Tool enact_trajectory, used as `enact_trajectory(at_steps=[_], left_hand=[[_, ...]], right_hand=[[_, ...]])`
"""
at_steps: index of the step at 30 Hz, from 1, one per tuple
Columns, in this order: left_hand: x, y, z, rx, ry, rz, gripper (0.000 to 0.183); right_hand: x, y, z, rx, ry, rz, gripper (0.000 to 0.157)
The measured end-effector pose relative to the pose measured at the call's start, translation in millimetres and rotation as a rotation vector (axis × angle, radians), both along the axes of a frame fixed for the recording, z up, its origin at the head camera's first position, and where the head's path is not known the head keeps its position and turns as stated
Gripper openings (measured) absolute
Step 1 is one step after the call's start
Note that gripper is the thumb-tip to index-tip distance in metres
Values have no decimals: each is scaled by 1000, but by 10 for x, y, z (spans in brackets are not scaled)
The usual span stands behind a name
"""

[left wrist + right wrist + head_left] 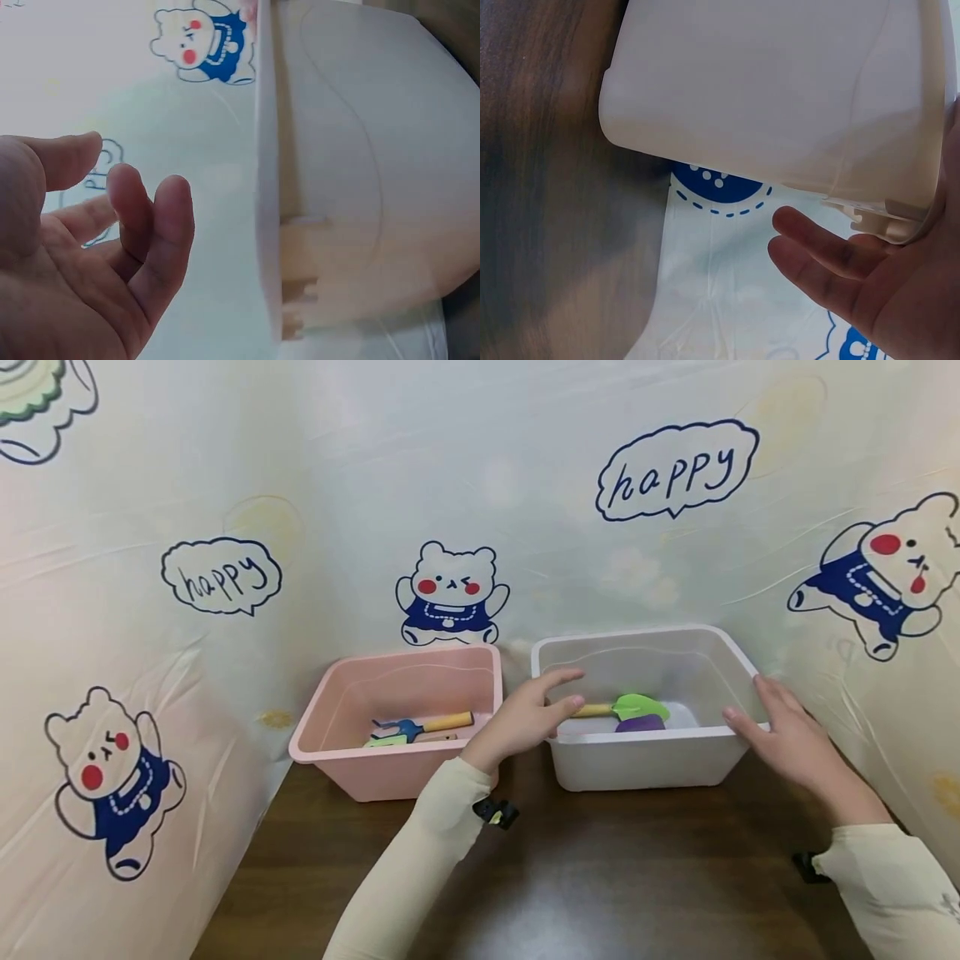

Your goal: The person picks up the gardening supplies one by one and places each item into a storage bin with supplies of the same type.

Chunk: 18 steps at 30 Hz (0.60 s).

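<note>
A white plastic bin point(645, 766) stands on the right. Inside it are a green toy shovel point(639, 706) with a yellow handle and a purple piece point(641, 723). My left hand point(525, 718) hovers by the bin's left front corner, thumb and fingers spread and loosely bent. The left wrist view shows a gap between those fingers and the bin's rim point(268, 172). At the right front corner my right hand point(795, 745) rests against the rim, thumb over it. Its fingers point(817, 289) extend loosely below the rim in the right wrist view, apart from the side wall.
A pink bin point(397, 775) stands to the left, holding a blue hand rake point(408, 729) with a wooden handle and a light green piece point(387, 741). Both bins sit on a dark wooden table point(570, 877), close against a printed cloth backdrop point(337, 527).
</note>
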<state>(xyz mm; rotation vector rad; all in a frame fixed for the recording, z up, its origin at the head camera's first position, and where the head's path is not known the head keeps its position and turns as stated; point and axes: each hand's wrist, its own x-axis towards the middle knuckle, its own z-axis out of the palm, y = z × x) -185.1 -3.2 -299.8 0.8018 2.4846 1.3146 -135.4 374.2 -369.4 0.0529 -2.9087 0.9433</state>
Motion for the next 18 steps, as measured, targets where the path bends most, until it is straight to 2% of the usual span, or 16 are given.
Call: enact_trajectory(at_steps=[5, 7, 10, 14, 18], left_hand=[[206, -144, -28, 84, -2, 27, 38], [275, -201, -43, 109, 25, 21, 35], [357, -305, -77, 88, 101, 11, 32], [457, -447, -163, 12, 193, 24, 31], [584, -534, -299, -144, 280, 31, 34]], right_hand=[[1, 65, -19, -1, -9, 5, 89], [17, 92, -25, -5, -19, -6, 89], [71, 100, -49, 7, 12, -27, 91], [231, -20, -38, 65, 183, -39, 89], [532, -365, -10, 131, 339, -28, 88]])
